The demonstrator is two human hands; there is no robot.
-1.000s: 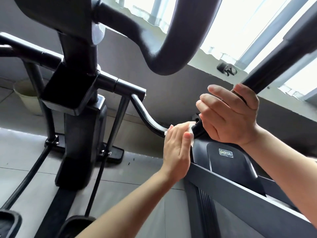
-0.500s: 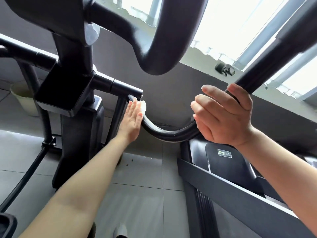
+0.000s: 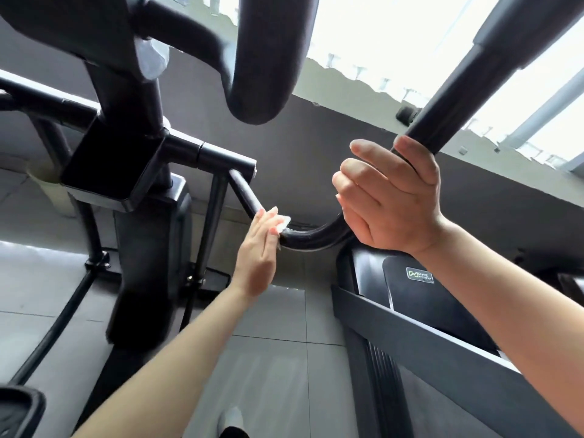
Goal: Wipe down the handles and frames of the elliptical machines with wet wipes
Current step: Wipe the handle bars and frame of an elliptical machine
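Handle bar (image 3: 303, 240) of the elliptical curves like a low U between the two hands, its long axis running from the joint at upper left, down through the bend, then up to the right into the thick upright grip. A white wet wipe (image 3: 282, 225) is pressed against the left side of the bend by the left hand (image 3: 257, 257), whose fingers (image 3: 268, 218) lie nearly straight and flat along the bar with the wipe pinned under them; how much the thumb wraps behind cannot be seen. The right hand (image 3: 390, 197) curls round the bar where it climbs toward the upright, steadying it. The unwiped-looking stretch of the bend lies just to the right of the left hand, so a slide along the bar's axis toward the right hand seems the natural stroke, and the left hand is the nearer one to it. Behind stand the machine's centre post (image 3: 148, 235), a neighbouring machine's dark cover (image 3: 420, 298), and the tiled floor (image 3: 278, 358).
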